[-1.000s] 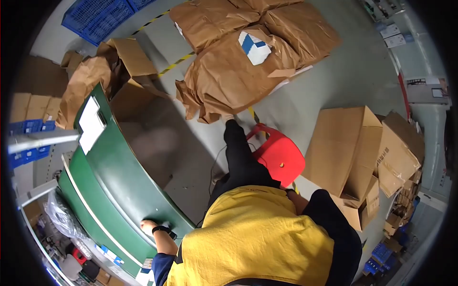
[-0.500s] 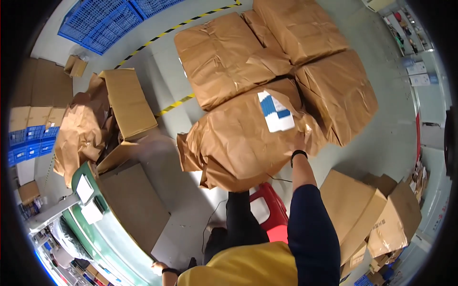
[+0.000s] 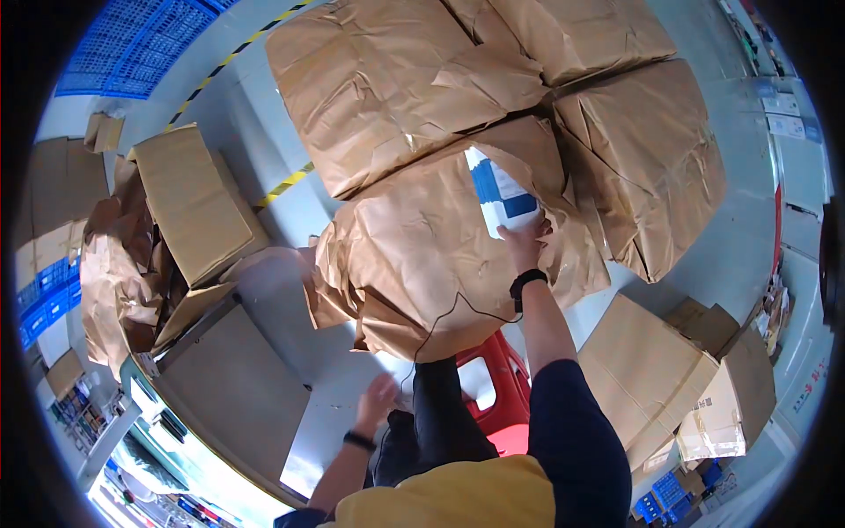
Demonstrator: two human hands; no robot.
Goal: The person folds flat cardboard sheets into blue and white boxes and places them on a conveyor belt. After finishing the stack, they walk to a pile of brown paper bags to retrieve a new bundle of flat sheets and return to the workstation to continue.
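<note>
A large brown-paper-wrapped bundle lies right in front of me, its paper torn at the upper right. In the tear shows a blue-and-white flat pack. My right hand is closed on the pack's lower edge, thumb to the left, fingers curled at its right corner. My left hand hangs low beside my leg, away from the bundle; motion smears its fingers. A thin dark cord runs across the bundle's near side, close to my right wrist, and down toward my leg.
More wrapped bundles press against the far side. A carton with crumpled brown paper stands at left, near the green-edged table. A red stool is by my legs. Open cartons lie at right; blue crates stand far left.
My right hand has moved left from the paper flap onto the blue-and-white pack. My left hand has come off the table edge toward my leg. The cord now crosses the bundle.
</note>
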